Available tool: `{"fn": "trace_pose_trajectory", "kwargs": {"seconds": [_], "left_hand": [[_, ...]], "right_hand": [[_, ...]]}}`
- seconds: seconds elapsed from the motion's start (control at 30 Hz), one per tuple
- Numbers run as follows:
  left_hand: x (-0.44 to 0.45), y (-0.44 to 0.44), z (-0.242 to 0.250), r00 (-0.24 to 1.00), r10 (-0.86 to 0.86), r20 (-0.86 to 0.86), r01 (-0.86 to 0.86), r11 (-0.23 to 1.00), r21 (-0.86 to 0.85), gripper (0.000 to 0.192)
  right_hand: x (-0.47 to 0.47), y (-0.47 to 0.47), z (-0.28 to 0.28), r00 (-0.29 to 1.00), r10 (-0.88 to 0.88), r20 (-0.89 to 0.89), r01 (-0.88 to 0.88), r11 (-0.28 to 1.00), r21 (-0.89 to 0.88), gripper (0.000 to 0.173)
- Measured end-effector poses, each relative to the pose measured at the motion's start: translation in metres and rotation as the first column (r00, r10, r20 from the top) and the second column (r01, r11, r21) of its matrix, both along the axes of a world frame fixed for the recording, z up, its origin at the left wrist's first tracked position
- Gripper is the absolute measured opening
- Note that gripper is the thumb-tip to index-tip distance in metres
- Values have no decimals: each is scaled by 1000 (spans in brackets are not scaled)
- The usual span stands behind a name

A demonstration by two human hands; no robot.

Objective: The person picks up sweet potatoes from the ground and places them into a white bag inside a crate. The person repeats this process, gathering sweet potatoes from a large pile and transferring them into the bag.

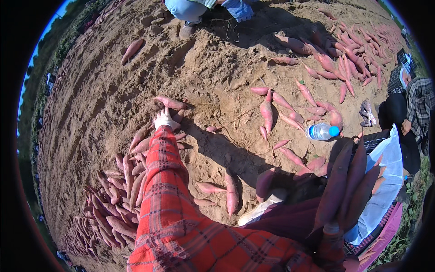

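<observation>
My left hand (pixel 166 119), in a white glove, reaches forward with its fingers apart. Its fingertips are at a pink sweet potato (pixel 171 103) on the soil, and another sweet potato (pixel 178 116) lies by its right side. At the lower right, my right hand (pixel 331 228) is mostly hidden in shadow; several long sweet potatoes (pixel 351 180) stand up in a bunch from it. Beside them is a black plastic crate (pixel 373 140) lined with white sheeting (pixel 385 182), with sweet potatoes in it.
A large heap of sweet potatoes (pixel 115 214) lies left of my sleeve, and another pile (pixel 350 57) at the upper right. A water bottle (pixel 321 131) rests among scattered roots. One person (pixel 187 12) crouches ahead; another person (pixel 419 105) is at the right, near gloves (pixel 367 113).
</observation>
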State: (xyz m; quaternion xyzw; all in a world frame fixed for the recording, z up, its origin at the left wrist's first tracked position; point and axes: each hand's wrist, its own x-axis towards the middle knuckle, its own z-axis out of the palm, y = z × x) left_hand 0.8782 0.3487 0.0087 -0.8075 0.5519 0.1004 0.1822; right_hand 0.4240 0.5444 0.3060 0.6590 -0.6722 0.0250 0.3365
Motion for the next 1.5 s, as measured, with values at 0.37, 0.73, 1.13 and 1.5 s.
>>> {"fn": "trace_pose_trajectory", "kwargs": {"seconds": [0.37, 0.73, 1.13, 1.5], "left_hand": [[27, 17, -59, 675, 186, -714, -314, 948, -50, 91], [-102, 115, -47, -513, 318, -798, -520, 625, 583, 39], [-203, 116, 7, 589, -92, -803, 344, 928, 146, 52], [-152, 116, 17, -468, 238, -851, -170, 921, 351, 47]], "right_hand": [[2, -3, 18, 995, -99, 30, 93, 985, 148, 38], [-57, 36, -21, 973, -179, 143, 190, 980, -65, 55], [-127, 71, -77, 848, -482, 220, 492, 871, 11, 70], [-140, 108, -62, 935, -26, 354, 122, 960, -252, 60]]}}
